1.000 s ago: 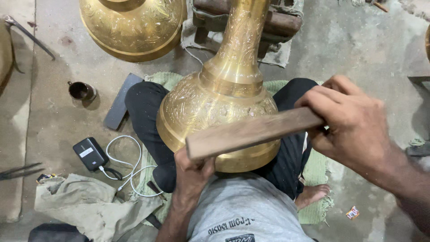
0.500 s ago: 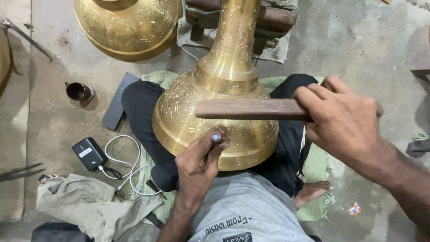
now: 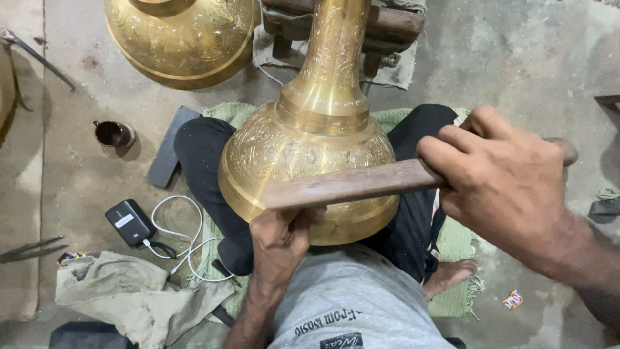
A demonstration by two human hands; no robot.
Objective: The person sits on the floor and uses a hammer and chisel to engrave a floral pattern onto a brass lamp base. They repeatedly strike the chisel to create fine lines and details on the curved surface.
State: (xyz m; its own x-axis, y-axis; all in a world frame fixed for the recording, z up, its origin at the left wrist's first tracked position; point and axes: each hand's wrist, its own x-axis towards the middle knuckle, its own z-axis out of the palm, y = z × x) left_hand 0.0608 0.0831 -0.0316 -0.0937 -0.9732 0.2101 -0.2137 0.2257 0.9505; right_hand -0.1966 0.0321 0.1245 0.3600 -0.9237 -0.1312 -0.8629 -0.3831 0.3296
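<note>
A large engraved brass vase point(image 3: 310, 142) lies between my legs, its wide base toward me. My right hand point(image 3: 510, 187) is shut on a flat wooden bat point(image 3: 349, 184), which lies across the vase's lower body. Just under the bat's end, my left hand point(image 3: 281, 239) is curled against the vase's rim. It grips a small metal punch, which the wood hides at this moment.
A second brass vessel point(image 3: 181, 39) stands at the top left, and a wooden block point(image 3: 387, 26) supports the vase's neck. On the floor to the left lie a small cup point(image 3: 113, 134), a dark slab point(image 3: 169, 145), a black charger point(image 3: 130, 222) with a white cable, and a rag point(image 3: 129, 291).
The bat has come down from level above the vase onto the spot over my left hand. My left hand has shifted up against the vase's rim, and the punch tip has gone out of sight.
</note>
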